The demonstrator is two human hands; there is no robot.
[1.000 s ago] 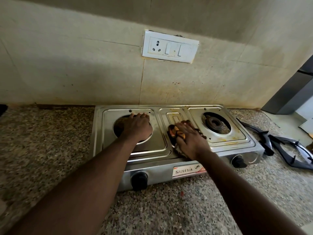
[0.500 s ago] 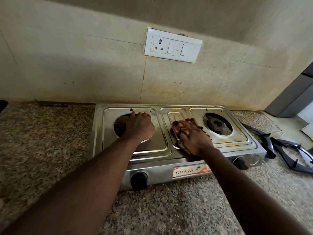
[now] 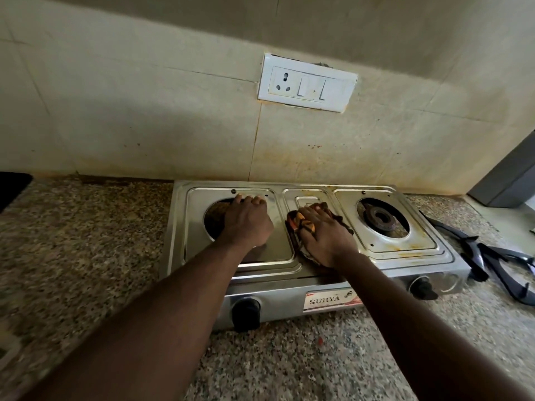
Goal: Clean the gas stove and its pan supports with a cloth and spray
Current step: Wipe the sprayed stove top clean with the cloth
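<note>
A steel two-burner gas stove sits on the speckled counter against the tiled wall. My left hand rests on the left burner plate, partly covering its round opening, and holds nothing. On the middle strip between the burners, my right hand presses down a bunched brown and orange cloth, with the cloth gathered at my thumb. The right burner is bare, and its plate shows yellowish stains. Two black pan supports lie on the counter to the right of the stove. No spray bottle is in view.
Two black knobs stick out from the stove's front panel. A white switch and socket plate is on the wall above. A dark object is at the far left edge, and a grey appliance is at the far right.
My right hand has slid the cloth slightly toward the back along the middle strip. My left hand has stayed on the left burner plate.
</note>
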